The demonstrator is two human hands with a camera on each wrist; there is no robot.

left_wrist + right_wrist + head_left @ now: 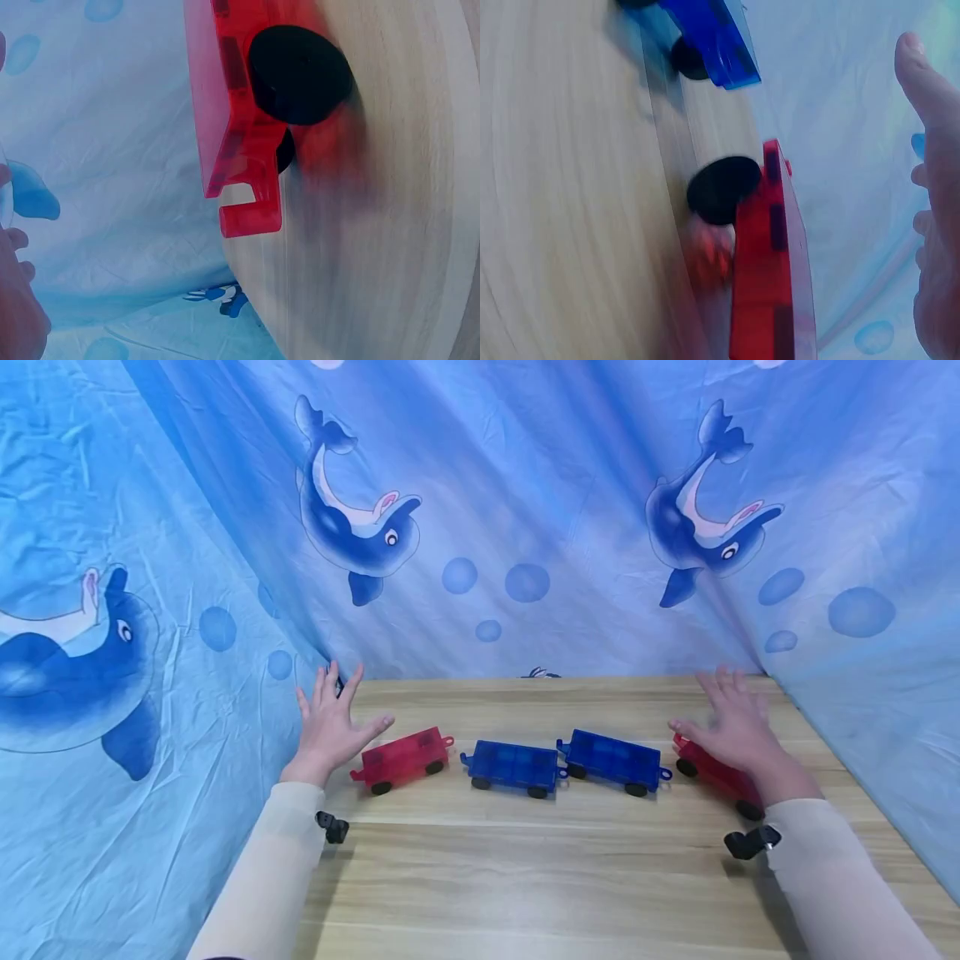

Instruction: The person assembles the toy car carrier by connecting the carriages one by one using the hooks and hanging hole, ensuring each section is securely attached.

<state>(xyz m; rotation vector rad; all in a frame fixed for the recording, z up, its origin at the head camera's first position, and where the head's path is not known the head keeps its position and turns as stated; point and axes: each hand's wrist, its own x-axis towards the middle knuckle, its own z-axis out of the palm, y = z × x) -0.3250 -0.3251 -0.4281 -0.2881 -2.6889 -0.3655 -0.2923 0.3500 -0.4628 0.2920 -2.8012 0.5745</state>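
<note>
Four toy wagons would be a count too high, so several translucent toy train cars stand in a loose row on the wooden table. At the left end is a red car (405,758), with its hook and black wheel large in the left wrist view. Two blue cars, one left of centre (516,764) and one right of it, fill the middle. A second red car (723,777) ends the row, partly hidden by my right hand (738,727). My left hand (330,731) is spread beside the first red car. Both hands have fingers extended and hold nothing.
A blue dolphin-print cloth (480,510) hangs behind the table and along both sides. The wooden tabletop (525,877) extends toward me in front of the cars. Each wrist carries a small black camera.
</note>
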